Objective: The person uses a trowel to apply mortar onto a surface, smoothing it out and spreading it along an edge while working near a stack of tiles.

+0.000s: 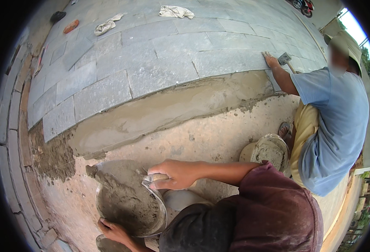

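Observation:
My right hand (170, 174) is closed round a short trowel handle (157, 177) over the right rim of a bucket (126, 197) heaped with wet grey mortar. The trowel's blade cannot be made out clearly against the mortar. My left hand (109, 226) grips the bucket's lower left side. Part of another round container (109, 244) shows below that hand. Beyond the bucket, a long band of wet mortar (172, 105) lies along the edge of grey stone paving slabs (101, 96), with a thin string line across it.
At right, a co-worker in blue (328, 126) crouches, one hand (271, 59) on the slabs beside a mallet (285, 58), near another mortar bucket (269, 151). Cloths (176, 11) lie on the paving. Bricks edge the left (13, 113); a motorcycle (304, 8) stands far back.

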`<state>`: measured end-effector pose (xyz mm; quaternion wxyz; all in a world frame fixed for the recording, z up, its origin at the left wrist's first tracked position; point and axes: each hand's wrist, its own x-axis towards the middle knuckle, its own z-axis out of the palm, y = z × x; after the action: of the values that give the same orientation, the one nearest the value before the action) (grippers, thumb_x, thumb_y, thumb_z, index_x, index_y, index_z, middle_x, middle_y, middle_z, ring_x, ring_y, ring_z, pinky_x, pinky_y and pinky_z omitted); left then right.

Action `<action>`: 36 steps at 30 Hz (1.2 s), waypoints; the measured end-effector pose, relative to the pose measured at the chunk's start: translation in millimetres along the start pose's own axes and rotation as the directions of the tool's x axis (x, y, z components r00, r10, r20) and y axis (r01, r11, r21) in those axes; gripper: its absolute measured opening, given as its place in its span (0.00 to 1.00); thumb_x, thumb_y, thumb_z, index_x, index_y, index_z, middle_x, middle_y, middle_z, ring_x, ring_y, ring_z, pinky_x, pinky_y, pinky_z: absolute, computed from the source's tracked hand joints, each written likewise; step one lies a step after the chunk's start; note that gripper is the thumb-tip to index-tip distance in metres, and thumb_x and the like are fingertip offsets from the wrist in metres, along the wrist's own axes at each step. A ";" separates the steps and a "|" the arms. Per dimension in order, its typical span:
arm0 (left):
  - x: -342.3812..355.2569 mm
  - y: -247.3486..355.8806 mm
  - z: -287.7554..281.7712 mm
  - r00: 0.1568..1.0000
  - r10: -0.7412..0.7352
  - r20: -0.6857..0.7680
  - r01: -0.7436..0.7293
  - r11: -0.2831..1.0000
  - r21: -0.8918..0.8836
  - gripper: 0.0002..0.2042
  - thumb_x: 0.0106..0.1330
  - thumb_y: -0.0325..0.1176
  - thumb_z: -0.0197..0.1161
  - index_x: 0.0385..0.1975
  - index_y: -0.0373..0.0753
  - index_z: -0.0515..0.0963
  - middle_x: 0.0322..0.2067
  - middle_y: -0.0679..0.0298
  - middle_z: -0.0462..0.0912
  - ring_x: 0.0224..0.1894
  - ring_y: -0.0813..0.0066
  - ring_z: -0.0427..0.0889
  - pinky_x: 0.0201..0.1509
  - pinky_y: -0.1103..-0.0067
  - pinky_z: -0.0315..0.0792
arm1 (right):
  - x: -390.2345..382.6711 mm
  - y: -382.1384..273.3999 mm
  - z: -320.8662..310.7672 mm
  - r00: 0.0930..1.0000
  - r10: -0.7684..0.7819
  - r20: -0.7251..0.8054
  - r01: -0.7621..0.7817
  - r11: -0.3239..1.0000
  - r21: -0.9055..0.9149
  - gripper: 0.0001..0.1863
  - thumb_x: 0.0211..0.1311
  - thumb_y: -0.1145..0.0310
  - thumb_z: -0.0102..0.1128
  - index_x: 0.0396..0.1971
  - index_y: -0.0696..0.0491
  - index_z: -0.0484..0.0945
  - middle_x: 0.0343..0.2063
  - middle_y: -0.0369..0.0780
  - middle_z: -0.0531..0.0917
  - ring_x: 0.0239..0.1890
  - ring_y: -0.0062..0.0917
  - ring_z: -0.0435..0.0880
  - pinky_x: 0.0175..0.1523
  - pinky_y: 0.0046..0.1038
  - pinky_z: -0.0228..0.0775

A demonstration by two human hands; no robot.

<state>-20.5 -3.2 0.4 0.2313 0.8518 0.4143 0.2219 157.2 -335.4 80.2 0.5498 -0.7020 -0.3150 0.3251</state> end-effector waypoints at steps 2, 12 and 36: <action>1.9 -3.3 -2.5 0.999 -0.005 -0.047 0.002 0.999 -0.053 0.18 0.78 0.38 0.49 0.48 0.25 0.76 0.41 0.41 0.82 0.40 0.47 0.79 0.47 0.64 0.72 | 8.7 -4.9 -2.1 1.000 0.015 -0.020 -0.016 1.000 -0.026 0.22 0.70 0.54 0.59 0.40 0.62 0.77 0.25 0.53 0.79 0.27 0.39 0.78 0.37 0.38 0.69; 6.7 23.2 -0.5 0.993 0.012 -0.116 -0.020 0.997 -0.069 0.11 0.74 0.30 0.52 0.38 0.27 0.78 0.31 0.44 0.79 0.32 0.45 0.77 0.40 0.61 0.70 | 26.4 -32.9 -53.2 0.933 0.076 -0.352 -0.164 0.960 -0.228 0.16 0.71 0.64 0.60 0.51 0.58 0.77 0.25 0.37 0.77 0.20 0.19 0.75 0.27 0.25 0.67; -0.8 25.1 1.5 0.988 0.011 -0.153 -0.026 0.995 -0.101 0.09 0.73 0.27 0.53 0.38 0.29 0.78 0.31 0.45 0.77 0.34 0.46 0.76 0.41 0.61 0.69 | 81.7 17.3 -102.1 0.970 0.020 -0.240 -0.226 0.426 -0.876 0.21 0.71 0.58 0.57 0.55 0.56 0.76 0.37 0.55 0.84 0.36 0.52 0.84 0.42 0.45 0.75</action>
<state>-5.0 -18.0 13.5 0.2403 0.8232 0.4108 0.3094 288.8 -331.4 73.1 0.0954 -0.9352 -0.3321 0.0777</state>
